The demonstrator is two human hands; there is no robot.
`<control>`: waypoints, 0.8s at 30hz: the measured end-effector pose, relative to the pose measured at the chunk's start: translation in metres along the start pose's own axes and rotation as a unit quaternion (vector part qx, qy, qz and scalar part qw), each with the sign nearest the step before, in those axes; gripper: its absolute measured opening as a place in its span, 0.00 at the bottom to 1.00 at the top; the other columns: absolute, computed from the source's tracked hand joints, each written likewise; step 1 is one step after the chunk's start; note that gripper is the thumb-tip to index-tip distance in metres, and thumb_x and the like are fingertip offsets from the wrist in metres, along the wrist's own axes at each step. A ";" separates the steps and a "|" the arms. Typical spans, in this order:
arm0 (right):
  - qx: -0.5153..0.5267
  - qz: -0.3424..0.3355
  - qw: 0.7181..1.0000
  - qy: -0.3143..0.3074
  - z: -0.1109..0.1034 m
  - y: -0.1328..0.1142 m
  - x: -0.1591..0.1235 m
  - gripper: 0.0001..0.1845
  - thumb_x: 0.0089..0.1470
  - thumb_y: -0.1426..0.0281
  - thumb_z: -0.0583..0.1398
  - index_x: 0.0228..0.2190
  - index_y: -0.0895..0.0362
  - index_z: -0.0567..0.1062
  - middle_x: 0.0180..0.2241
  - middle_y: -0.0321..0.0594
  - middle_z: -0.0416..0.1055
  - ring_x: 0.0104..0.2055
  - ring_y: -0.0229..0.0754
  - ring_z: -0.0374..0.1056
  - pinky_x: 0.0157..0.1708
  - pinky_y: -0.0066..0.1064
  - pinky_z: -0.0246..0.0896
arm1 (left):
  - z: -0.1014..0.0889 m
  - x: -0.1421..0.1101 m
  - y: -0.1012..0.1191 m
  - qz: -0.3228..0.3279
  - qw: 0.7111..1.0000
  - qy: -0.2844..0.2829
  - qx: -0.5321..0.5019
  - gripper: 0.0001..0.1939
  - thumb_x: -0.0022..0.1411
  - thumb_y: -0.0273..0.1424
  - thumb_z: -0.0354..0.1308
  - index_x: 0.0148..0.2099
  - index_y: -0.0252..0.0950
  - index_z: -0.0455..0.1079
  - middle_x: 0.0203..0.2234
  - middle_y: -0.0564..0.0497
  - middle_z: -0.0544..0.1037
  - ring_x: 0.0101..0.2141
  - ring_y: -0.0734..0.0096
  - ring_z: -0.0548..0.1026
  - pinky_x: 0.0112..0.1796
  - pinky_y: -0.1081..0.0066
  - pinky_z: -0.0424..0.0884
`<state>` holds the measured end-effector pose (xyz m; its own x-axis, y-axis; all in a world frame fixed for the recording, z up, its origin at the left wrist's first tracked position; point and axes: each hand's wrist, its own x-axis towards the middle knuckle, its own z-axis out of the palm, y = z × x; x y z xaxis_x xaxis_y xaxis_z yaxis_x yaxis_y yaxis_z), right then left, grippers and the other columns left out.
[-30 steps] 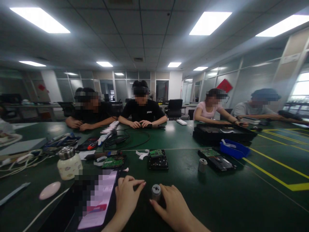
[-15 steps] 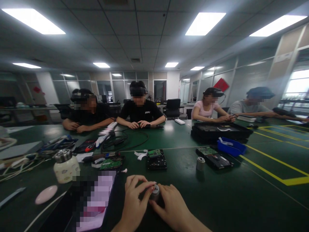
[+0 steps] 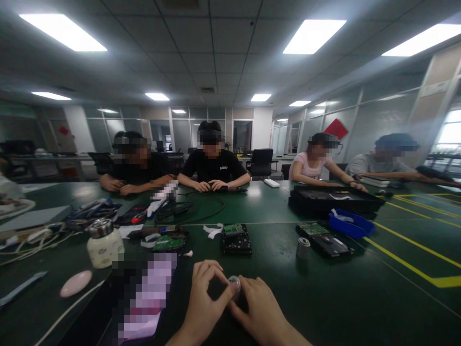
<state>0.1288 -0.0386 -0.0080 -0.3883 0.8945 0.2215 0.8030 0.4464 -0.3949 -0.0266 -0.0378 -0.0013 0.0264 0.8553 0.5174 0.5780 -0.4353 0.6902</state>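
Observation:
A small silver metal cylinder (image 3: 234,283) stands on the dark green table (image 3: 324,298) right in front of me. My right hand (image 3: 261,312) is wrapped round its side. My left hand (image 3: 205,298) pinches its top between thumb and forefinger, the other fingers curled above. A phone (image 3: 144,298) with a pinkish lit screen lies just left of my left hand.
A second metal cylinder (image 3: 303,248) stands farther right. Hard drives (image 3: 236,238) and circuit boards, a cream jar (image 3: 104,242), cables, a blue tray (image 3: 351,224) and a black tray (image 3: 331,198) lie across the table. Several people sit along the far side.
My left hand has moved right from resting beside the cylinder and closed its thumb and forefinger on the cylinder's top. My right hand stays round the cylinder.

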 end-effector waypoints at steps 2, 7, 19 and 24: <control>-0.004 -0.001 1.000 -0.002 -0.001 0.000 0.000 0.16 0.54 0.63 0.54 0.42 0.57 0.70 0.42 0.45 0.72 0.43 0.47 0.67 0.47 0.37 0.52 | -0.001 -0.001 0.001 0.002 1.000 -0.008 -0.007 0.11 0.55 0.39 0.58 0.39 0.39 0.72 0.39 0.47 0.70 0.45 0.60 0.64 0.48 0.58 0.62; -0.003 -0.010 1.000 -0.002 -0.003 -0.002 -0.001 0.15 0.54 0.64 0.54 0.42 0.56 0.69 0.41 0.43 0.72 0.42 0.46 0.67 0.44 0.35 0.53 | -0.004 -0.001 0.001 -0.008 0.997 -0.072 -0.015 0.09 0.58 0.38 0.55 0.40 0.48 0.74 0.45 0.50 0.68 0.49 0.59 0.61 0.52 0.56 0.58; -0.016 -0.013 1.000 0.012 -0.004 -0.003 0.000 0.13 0.54 0.63 0.55 0.40 0.55 0.69 0.38 0.40 0.73 0.39 0.45 0.68 0.42 0.33 0.53 | -0.003 0.008 0.000 -0.039 0.999 0.019 0.006 0.12 0.57 0.43 0.55 0.35 0.45 0.76 0.34 0.51 0.74 0.42 0.62 0.66 0.46 0.61 0.62; -0.029 -0.009 0.999 0.015 -0.003 -0.004 0.002 0.15 0.55 0.60 0.55 0.38 0.57 0.71 0.37 0.43 0.73 0.37 0.46 0.68 0.39 0.34 0.54 | -0.010 0.012 -0.031 -0.115 0.985 0.027 0.125 0.11 0.54 0.43 0.57 0.33 0.45 0.78 0.31 0.49 0.76 0.39 0.57 0.67 0.41 0.59 0.63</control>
<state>0.1263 -0.0390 -0.0033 -0.3895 0.8848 0.2557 0.8216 0.4593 -0.3378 -0.0523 -0.0171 -0.0109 -0.1684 0.9044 0.3922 0.7470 -0.1426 0.6494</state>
